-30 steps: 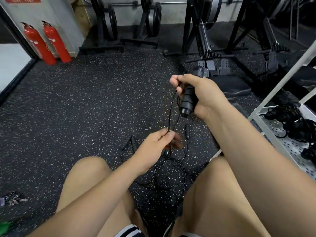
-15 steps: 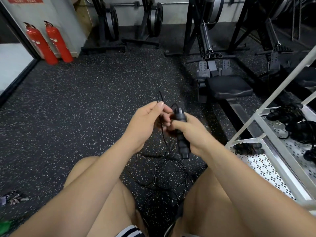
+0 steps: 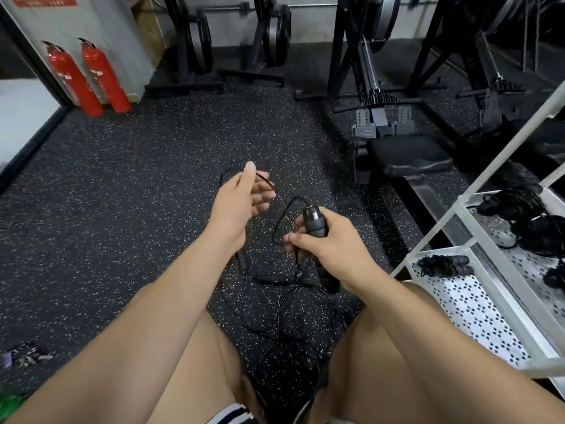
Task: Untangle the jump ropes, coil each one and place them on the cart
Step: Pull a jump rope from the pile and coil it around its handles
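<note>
I sit on the floor with a tangle of thin black jump ropes (image 3: 290, 310) between my knees. My right hand (image 3: 327, 243) grips one black rope handle (image 3: 315, 223) upright, and its thumb pinches the cord below it. My left hand (image 3: 241, 200) is raised to the left of it with the thumb up and the fingers loosely spread. The handle's cord (image 3: 276, 194) arcs across those fingers in a loop. Two more handles (image 3: 269, 278) lie on the floor under my hands. The white cart (image 3: 458, 249) stands at the right.
Coiled black ropes lie on the cart's lower shelf (image 3: 443, 266) and upper shelf (image 3: 519, 215). A rowing machine (image 3: 406, 157) stands ahead on the right, close to the cart. Two red fire extinguishers (image 3: 88, 78) are at the far left wall. Small keys (image 3: 24, 356) lie by my left leg.
My right hand came down from a raised position with the handle. My left hand rose to meet it, then moved away to the left and opened, drawing the cord out into a loop.
</note>
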A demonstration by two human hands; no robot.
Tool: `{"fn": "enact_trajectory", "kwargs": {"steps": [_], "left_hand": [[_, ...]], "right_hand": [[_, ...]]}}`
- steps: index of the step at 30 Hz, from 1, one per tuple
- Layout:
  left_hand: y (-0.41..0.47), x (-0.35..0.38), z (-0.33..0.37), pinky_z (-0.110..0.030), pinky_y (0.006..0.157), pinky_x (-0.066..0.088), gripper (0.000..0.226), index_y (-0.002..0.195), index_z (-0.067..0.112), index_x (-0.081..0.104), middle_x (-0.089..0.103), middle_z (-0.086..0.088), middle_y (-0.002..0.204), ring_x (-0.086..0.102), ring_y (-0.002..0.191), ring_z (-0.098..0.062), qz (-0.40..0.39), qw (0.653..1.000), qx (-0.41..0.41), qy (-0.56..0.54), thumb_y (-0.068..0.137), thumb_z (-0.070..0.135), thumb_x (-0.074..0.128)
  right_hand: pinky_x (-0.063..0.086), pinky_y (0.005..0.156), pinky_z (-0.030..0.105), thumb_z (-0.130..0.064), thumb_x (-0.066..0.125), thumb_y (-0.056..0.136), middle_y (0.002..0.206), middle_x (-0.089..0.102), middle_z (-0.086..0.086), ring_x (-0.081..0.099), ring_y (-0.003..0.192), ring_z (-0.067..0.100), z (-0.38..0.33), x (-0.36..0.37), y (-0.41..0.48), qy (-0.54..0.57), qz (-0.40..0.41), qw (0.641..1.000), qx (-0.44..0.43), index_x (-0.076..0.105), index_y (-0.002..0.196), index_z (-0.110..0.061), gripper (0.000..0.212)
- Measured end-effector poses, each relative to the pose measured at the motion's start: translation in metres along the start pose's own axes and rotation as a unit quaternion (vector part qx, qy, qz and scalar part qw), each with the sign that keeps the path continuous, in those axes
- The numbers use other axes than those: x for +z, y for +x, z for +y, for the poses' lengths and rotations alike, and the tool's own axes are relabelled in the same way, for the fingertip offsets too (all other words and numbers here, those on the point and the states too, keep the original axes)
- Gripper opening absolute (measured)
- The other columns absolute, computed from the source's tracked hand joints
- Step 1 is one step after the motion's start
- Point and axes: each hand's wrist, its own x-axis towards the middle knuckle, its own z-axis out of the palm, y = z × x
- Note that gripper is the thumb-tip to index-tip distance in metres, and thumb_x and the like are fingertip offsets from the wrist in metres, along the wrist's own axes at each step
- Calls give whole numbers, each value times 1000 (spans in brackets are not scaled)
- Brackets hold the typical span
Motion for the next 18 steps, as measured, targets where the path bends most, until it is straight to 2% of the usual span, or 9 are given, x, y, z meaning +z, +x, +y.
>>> {"fn": "enact_trajectory", "kwargs": {"steps": [3,6,8,10,12,14,15,17,18], "left_hand": [[-7,-2,-17,-42,92,60,48,113,14,74,79,-5,106,76,98,-20,-16,999,-28,30,112,53,46],[-21,1,-29,-54,104,57,37,110,21,75,80,1,107,73,102,-17,-27,996,10,83,112,47,49],[-33,6,-36,-55,109,52,31,109,30,75,79,10,112,70,111,-13,-53,992,36,109,112,47,49],[-44,13,-44,-55,119,44,33,122,42,74,76,15,126,66,127,-11,-95,990,32,103,105,60,51],[-49,17,-52,-55,124,38,53,134,38,71,74,13,135,63,134,-14,-126,989,15,81,97,71,54],[-55,21,-55,-51,120,42,49,127,28,77,78,4,127,68,126,-20,-154,985,10,76,105,61,49],[-59,22,-55,-47,114,46,47,121,21,78,80,-1,121,71,120,-21,-168,983,10,78,112,51,43],[-63,23,-57,-38,100,48,48,118,12,76,82,-7,113,74,112,-20,-188,978,11,85,118,36,35],[-64,21,-60,-36,99,47,46,118,11,75,82,-6,112,74,111,-18,-194,977,13,91,118,33,35]], "right_hand": [[61,78,46,2,80,93,97,81,18,81,91,34,-20,-4,2,24,-5,1000,-10,64,114,1,26],[61,75,38,1,82,92,98,81,19,81,87,27,-38,-8,6,36,-6,999,-33,66,113,0,26],[62,74,36,0,82,92,97,81,18,79,83,26,-49,-10,10,47,1,998,-47,67,112,-1,25],[62,78,41,-1,83,91,99,82,16,77,84,28,-60,-11,13,68,10,996,-53,68,110,-3,24],[65,82,42,-1,83,91,102,82,17,80,89,29,-72,-10,16,103,12,993,-48,67,109,-4,25],[64,76,35,0,82,91,104,82,17,81,91,28,-84,-11,18,127,10,991,-45,65,111,-6,27],[62,72,33,0,82,91,105,82,18,81,91,27,-90,-11,19,137,11,989,-47,64,112,-6,28],[59,69,31,0,82,91,106,82,18,81,90,27,-101,-14,22,159,20,986,-52,64,112,-7,29],[59,69,31,1,82,91,106,82,18,81,90,26,-105,-17,24,170,27,984,-55,63,112,-7,29]]}}
